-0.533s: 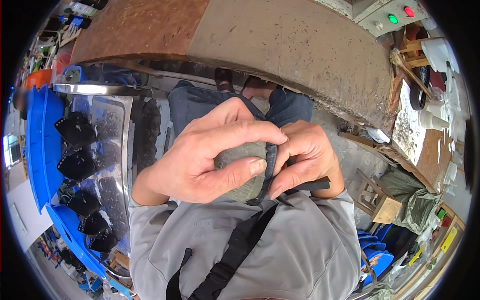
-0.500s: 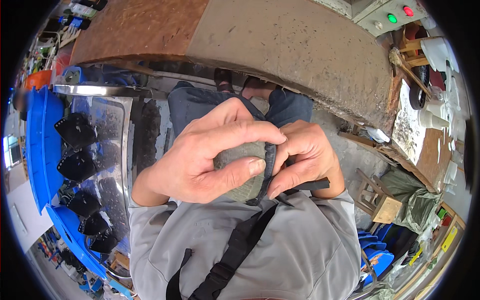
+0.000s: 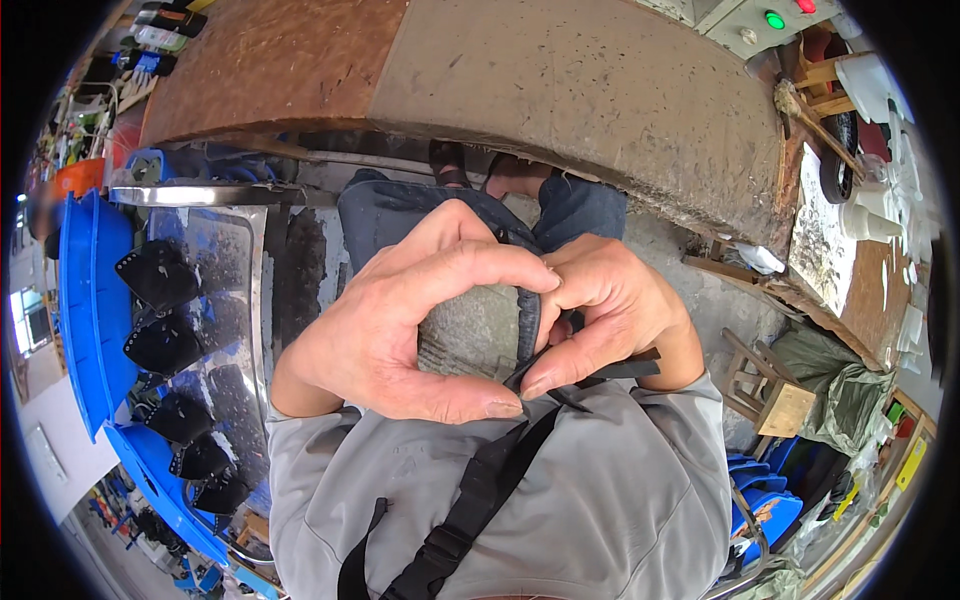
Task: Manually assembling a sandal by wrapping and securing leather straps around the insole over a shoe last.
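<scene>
Held in front of my chest is a worn, grey-green rounded block [image 3: 468,335] with a black edging [image 3: 528,325] along its right side. My left hand [image 3: 375,345] curls round the block, its forefinger and thumb arching over the two ends of the edging. Bent fingers of my right hand [image 3: 610,315] press and pinch at the black edging from the right. Some of those fingertips are hidden behind the thumb. A black strip [image 3: 630,368] sticks out below my right hand. The underside of the block is out of sight.
Ahead stands a long brown workbench [image 3: 560,90] with a rough edge. On my left, several black shoe-upper pieces [image 3: 160,275] with holes lie on a metal-rimmed table [image 3: 255,300], beside blue bins [image 3: 95,300]. A wooden stool [image 3: 780,410] stands at right.
My left thumb has slid down off the block's face to the lower end of the edging, showing more of the block. My right hand has shifted slightly and still pinches the edging.
</scene>
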### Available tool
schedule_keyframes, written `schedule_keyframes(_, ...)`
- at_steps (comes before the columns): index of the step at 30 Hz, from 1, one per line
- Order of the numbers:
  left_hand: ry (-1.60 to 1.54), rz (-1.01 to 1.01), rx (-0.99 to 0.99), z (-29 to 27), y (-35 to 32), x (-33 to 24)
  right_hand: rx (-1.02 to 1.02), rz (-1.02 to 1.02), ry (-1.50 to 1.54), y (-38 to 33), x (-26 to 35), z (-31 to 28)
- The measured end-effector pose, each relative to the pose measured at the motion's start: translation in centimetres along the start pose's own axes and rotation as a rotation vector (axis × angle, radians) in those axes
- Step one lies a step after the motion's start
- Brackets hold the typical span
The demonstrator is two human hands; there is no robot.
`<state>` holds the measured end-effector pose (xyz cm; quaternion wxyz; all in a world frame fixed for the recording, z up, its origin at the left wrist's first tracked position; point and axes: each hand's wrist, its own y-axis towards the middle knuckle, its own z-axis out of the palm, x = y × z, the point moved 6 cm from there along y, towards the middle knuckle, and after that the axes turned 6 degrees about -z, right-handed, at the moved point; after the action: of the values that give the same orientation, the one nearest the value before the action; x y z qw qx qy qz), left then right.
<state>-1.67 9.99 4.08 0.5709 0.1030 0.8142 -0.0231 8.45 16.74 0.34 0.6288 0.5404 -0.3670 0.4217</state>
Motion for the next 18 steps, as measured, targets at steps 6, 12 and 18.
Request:
schedule_keyframes(6,0.02,-0.01,-0.004,0.14,-0.29,0.21,-0.016,-0.008,-0.006,-0.09,0.01,0.19)
schedule_keyframes(12,-0.007,-0.016,0.006,0.25,-0.2,-0.13,-0.014,-0.003,-0.005,-0.15,0.15,0.16)
schedule_keyframes(18,-0.089,-0.004,0.016,-0.13,-0.18,0.22,0.002,0.031,0.053,0.04,-0.61,0.16)
